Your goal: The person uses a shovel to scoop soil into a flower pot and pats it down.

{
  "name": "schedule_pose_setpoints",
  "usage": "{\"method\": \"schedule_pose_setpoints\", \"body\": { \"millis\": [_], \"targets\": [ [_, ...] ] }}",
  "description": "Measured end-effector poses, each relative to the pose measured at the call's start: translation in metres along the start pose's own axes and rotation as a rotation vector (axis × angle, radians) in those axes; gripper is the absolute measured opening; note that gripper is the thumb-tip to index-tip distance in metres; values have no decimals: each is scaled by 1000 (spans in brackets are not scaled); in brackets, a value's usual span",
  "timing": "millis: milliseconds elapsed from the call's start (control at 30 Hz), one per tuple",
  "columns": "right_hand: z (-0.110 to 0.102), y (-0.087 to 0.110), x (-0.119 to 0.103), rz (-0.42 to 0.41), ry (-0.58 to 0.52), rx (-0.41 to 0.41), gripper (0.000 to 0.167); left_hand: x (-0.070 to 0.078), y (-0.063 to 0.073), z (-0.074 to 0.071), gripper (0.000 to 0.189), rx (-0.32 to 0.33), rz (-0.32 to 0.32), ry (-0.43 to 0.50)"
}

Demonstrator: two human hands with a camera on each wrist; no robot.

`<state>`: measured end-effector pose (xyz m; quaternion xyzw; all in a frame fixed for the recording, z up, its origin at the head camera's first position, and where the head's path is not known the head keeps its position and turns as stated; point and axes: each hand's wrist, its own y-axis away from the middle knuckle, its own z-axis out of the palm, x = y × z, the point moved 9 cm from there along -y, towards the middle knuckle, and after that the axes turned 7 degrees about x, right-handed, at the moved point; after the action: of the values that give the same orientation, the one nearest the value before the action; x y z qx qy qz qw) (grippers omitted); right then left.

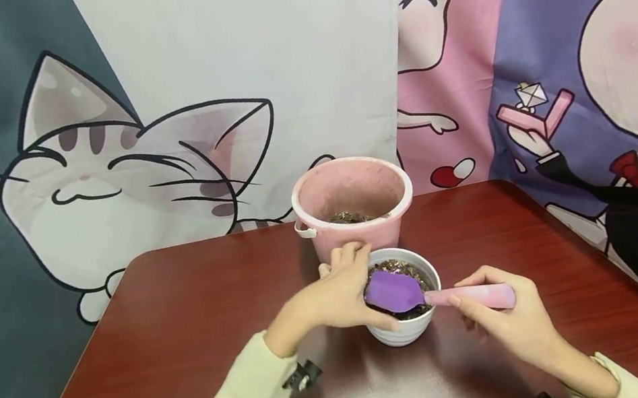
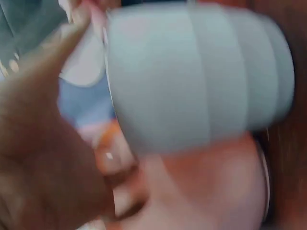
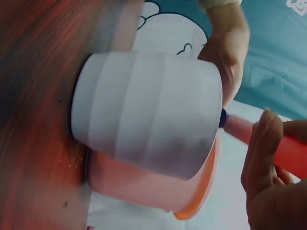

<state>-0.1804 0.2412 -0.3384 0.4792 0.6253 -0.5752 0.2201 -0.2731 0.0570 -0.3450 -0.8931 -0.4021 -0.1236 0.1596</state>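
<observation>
My right hand (image 1: 509, 315) grips the pink handle of a small trowel (image 1: 393, 290) with a purple blade. The blade lies over the dark soil in a white ribbed flowerpot (image 1: 396, 334). At the pot's left rim is my left hand (image 1: 341, 291), its thumb toward the front and its fingers spread toward the back. The left wrist view is blurred; there the left hand (image 2: 53, 143) is beside the white pot (image 2: 187, 81), with a gap between palm and wall. In the right wrist view, the pot hides most of the blade.
Directly behind the flowerpot stands a pink bucket (image 1: 355, 235) with a white handle lug and some soil inside. Both stand on a reddish-brown table (image 1: 216, 295). A cartoon-printed cloth (image 1: 248, 45) hangs behind. Small crumbs (image 3: 65, 204) lie on the table near the pot.
</observation>
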Motion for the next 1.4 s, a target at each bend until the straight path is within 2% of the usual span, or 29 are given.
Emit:
{"method": "schedule_pose_setpoints", "body": {
  "millis": [100,167,267,400,567,767,933,1033,1133,1200,1400],
  "targets": [
    [4,-2,4,-5,-52,-64,17,2,-7,5,129,-97,203,-12],
    [6,-4,6,-10,-88,-112,15,2,-9,10,128,-107,263,-40],
    [8,-9,11,1,-109,-169,14,2,-10,12,122,-93,310,-58],
    [9,-14,14,23,-103,-192,13,1,-6,6,117,-56,310,-82],
    [12,-9,11,52,-20,-133,10,0,8,-1,119,15,241,-47],
    [6,-2,1,32,65,-5,15,3,18,1,128,183,50,34],
    [-6,2,-4,20,123,104,17,13,25,1,129,356,-116,-7],
    [-14,2,-6,30,159,150,18,22,27,1,128,417,-194,-58],
    [-18,1,-8,42,175,154,16,27,30,2,130,419,-235,-75],
    [-20,-3,-10,32,162,152,14,26,31,3,133,398,-246,-36],
    [-25,-30,-30,-75,142,125,12,2,42,2,135,313,-262,183]
  ]
}}
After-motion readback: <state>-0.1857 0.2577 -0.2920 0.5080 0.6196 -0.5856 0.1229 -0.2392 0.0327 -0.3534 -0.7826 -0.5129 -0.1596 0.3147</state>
